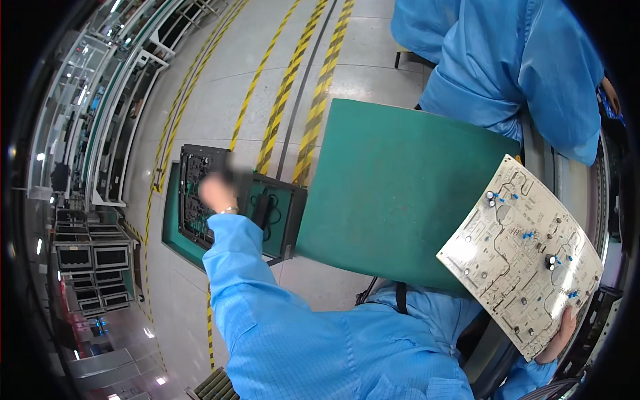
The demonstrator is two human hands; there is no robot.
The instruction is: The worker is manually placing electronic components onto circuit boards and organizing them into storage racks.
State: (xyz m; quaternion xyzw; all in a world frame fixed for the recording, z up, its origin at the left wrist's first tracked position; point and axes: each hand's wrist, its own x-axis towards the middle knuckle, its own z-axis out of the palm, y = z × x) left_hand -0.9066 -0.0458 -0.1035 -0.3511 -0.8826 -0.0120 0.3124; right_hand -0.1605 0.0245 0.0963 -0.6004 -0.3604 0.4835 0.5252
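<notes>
- Head view: a white circuit board [523, 257], dotted with blue and black parts, is gripped at its lower corner by the right hand [562, 331], just right of the green tabletop [393, 193]; the fingers are hidden behind the board.
- The left hand [217, 190] is seen blurred, well left of the tabletop, over a black tray [200, 193] of dark boards; whether its fingers are spread or closed cannot be told.
- The tray rests on a green-topped stand [175, 233] beside a black-framed box [277, 213], which sits at the tabletop's left edge.
- Yellow-and-black floor stripes [287, 87] run beyond the tabletop.
- Another person's blue sleeve [507, 60] is seen at the tabletop's far side.
</notes>
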